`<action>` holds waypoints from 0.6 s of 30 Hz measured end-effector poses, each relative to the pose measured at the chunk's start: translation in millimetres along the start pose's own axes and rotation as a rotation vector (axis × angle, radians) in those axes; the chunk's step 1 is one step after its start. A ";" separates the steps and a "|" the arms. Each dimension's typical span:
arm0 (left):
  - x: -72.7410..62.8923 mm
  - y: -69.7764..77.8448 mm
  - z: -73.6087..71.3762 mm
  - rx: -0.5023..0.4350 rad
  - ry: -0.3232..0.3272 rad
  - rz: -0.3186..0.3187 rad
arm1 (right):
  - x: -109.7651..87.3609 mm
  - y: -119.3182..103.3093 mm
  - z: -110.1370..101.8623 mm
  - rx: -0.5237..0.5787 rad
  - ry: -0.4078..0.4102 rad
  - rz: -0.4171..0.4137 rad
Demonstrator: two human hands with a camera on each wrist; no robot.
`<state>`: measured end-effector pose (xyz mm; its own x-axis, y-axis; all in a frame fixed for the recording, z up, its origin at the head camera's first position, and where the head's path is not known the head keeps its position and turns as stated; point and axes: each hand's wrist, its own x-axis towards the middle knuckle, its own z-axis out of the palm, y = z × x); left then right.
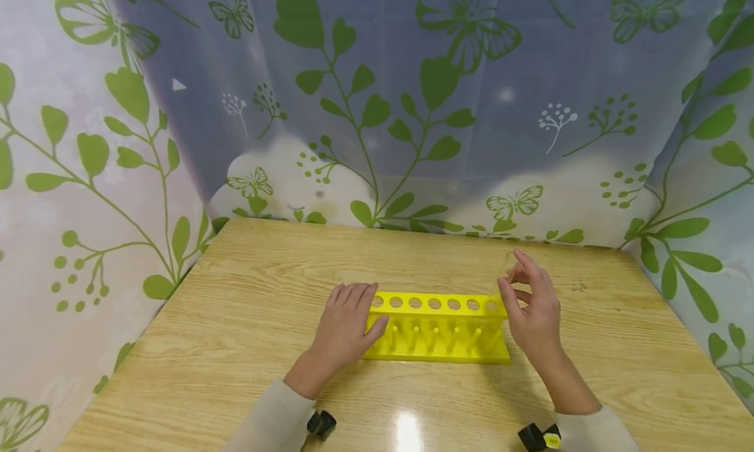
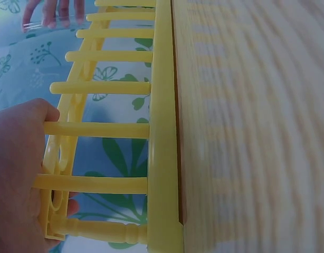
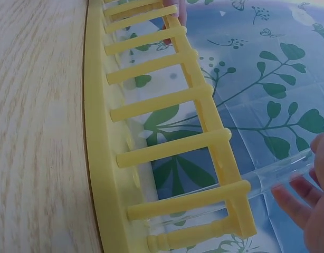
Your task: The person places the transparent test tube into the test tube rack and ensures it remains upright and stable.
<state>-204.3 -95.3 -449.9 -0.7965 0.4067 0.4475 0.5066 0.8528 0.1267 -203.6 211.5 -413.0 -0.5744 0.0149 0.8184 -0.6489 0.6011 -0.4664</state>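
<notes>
A yellow plastic test tube rack (image 1: 436, 355) stands on the table, with a row of round holes along its top bar and upright pegs below. My left hand (image 1: 344, 328) holds the rack's left end, thumb (image 2: 46, 109) on the near side of the top bar and fingers over the far side. At the right end, my right hand (image 1: 535, 311) pinches a clear test tube (image 3: 278, 171) near its upper part. The tube passes through the rightmost hole, and its lower part shows faintly behind the end peg (image 3: 188, 199), close to the base.
The wood-grain table (image 1: 247, 308) lies under the rack. A patterned cloth (image 1: 377, 112) with green leaves and butterflies hangs behind it and at both sides. Small black devices sit at the left wrist (image 1: 321, 424) and right wrist (image 1: 537, 437).
</notes>
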 end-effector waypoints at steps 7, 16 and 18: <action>0.9 -0.4 -3.6 -0.008 0.006 -0.002 | 3.0 2.1 2.4 -0.012 -0.014 -0.007; 0.9 -0.2 -3.5 -0.010 -0.016 -0.006 | 5.7 -21.0 -3.1 0.023 -0.045 0.088; 0.3 0.4 -3.1 -0.007 -0.022 -0.008 | 7.4 -30.5 -6.3 0.036 -0.054 0.115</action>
<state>-203.3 -95.9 -446.9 -0.8078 0.4068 0.4266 0.5022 0.8538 0.1369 -184.9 198.3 -390.6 -0.6718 0.0384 0.7397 -0.5937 0.5692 -0.5688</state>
